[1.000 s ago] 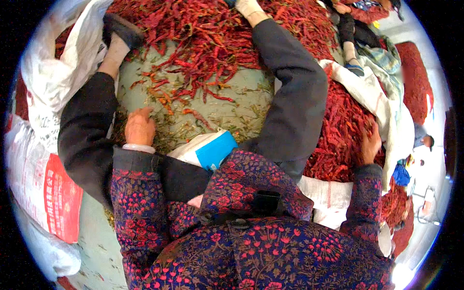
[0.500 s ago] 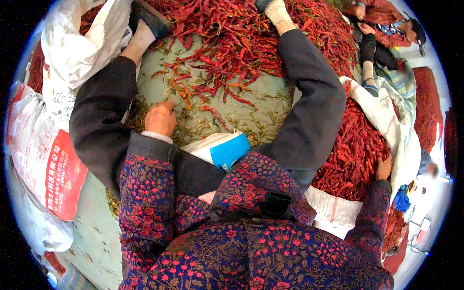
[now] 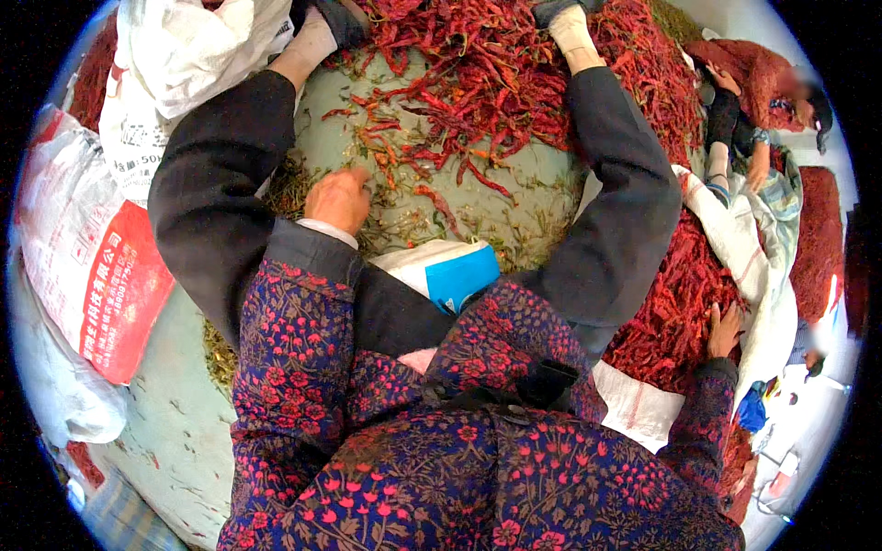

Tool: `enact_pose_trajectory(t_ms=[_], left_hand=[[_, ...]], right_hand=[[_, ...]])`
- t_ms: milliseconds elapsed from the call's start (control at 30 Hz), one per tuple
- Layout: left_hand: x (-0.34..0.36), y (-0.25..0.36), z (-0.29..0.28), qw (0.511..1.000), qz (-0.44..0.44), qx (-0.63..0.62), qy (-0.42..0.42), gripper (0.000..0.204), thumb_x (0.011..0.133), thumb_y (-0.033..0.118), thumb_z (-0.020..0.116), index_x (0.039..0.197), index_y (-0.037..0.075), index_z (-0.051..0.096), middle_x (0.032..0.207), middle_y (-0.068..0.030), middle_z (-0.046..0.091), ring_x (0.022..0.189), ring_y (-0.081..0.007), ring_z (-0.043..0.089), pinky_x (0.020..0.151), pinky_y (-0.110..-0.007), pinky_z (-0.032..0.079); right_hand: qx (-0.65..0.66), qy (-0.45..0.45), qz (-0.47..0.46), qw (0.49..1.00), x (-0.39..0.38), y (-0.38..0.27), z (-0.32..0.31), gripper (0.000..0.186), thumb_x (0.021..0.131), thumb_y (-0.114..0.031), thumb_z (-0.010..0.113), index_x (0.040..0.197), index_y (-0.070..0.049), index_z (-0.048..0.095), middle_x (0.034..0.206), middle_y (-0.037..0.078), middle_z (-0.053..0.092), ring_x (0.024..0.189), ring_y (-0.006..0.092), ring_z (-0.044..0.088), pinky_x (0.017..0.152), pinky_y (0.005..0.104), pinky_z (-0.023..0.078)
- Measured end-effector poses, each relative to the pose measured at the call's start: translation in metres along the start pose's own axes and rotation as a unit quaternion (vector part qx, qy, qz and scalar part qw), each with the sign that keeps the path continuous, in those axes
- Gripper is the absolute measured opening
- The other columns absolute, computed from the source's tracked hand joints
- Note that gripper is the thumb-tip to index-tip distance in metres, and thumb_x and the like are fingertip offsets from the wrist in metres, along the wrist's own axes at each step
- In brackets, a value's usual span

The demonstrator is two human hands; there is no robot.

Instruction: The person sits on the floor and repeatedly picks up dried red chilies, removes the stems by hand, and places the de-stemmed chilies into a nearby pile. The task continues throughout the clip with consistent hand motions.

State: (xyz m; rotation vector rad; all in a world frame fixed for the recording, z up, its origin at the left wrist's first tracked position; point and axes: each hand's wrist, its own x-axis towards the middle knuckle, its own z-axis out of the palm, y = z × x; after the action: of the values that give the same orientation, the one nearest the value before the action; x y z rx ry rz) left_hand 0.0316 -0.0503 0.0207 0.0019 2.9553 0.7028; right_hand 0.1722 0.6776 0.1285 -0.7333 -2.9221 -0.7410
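Note:
I sit on the floor with my legs spread around a heap of dried red chillies (image 3: 496, 83). My left hand (image 3: 338, 198) rests knuckles up on the floor between my legs, among loose chillies and green stems (image 3: 404, 207); whether it holds any is hidden. My right hand (image 3: 724, 331) lies flat, fingers apart, on a second pile of red chillies (image 3: 675, 303) beside my right thigh, next to a white sack (image 3: 749, 248). A white and blue bag (image 3: 446, 271) lies in my lap.
White woven sacks (image 3: 184, 55) and a red and white printed sack (image 3: 101, 275) lie to my left. Another person (image 3: 753, 101) in dark red crouches at the upper right among more chillies. A blue object (image 3: 751, 409) lies at the right on pale floor.
The view has tilted down and left, so everything sits lower in the picture. My left hand stayed on the floor among the stems; my right hand remains on the right-side chilli pile.

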Motion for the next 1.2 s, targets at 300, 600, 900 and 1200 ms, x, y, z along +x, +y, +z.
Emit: enact_pose_trajectory(t_ms=[300, 600, 900, 1200], left_hand=[[0.0, 0.004, 0.01, 0.991, 0.086, -0.05, 0.094, 0.019, 0.071, 0.008, 0.054, 0.089, 0.009, 0.062, 0.086, -0.0145, 0.057, 0.084, -0.0334, 0.056, 0.071, -0.043, 0.046], [0.001, 0.009, 0.024, 0.989, 0.114, -0.054, 0.077, 0.022, 0.069, 0.004, 0.055, 0.089, 0.007, 0.062, 0.086, -0.014, 0.057, 0.087, -0.0323, 0.054, 0.075, -0.041, 0.045], [0.008, 0.014, 0.019, 0.982, 0.123, -0.085, 0.111, 0.021, 0.068, 0.002, 0.055, 0.088, 0.005, 0.061, 0.085, -0.014, 0.057, 0.084, -0.0324, 0.053, 0.075, -0.041, 0.044], [0.014, 0.018, 0.006, 0.978, 0.11, -0.141, 0.111, 0.03, 0.065, -0.003, 0.055, 0.093, 0.006, 0.06, 0.094, -0.0147, 0.059, 0.091, -0.0327, 0.055, 0.079, -0.039, 0.046]], right_hand=[[0.219, -0.149, -0.048, 0.963, 0.009, -0.081, -0.164, 0.04, 0.077, -0.025, 0.062, 0.101, 0.005, 0.057, 0.083, 0.013, 0.064, 0.074, 0.0213, 0.058, 0.071, 0.0307, 0.045], [0.444, -0.114, -0.334, 0.823, 0.01, -0.316, -0.211, 0.012, 0.077, -0.01, 0.059, 0.084, 0.0, 0.062, 0.075, 0.007, 0.062, 0.072, 0.0149, 0.059, 0.07, 0.0257, 0.045], [0.609, -0.406, -0.27, 0.625, -0.022, -0.511, -0.128, 0.013, 0.079, -0.012, 0.059, 0.076, 0.0, 0.062, 0.06, 0.004, 0.059, 0.053, 0.009, 0.055, 0.046, 0.0235, 0.041], [0.711, -0.195, -0.219, 0.639, -0.02, -0.55, -0.133, 0.005, 0.076, -0.007, 0.058, 0.08, -0.004, 0.061, 0.066, 0.006, 0.058, 0.057, 0.0154, 0.056, 0.051, 0.0277, 0.043]])
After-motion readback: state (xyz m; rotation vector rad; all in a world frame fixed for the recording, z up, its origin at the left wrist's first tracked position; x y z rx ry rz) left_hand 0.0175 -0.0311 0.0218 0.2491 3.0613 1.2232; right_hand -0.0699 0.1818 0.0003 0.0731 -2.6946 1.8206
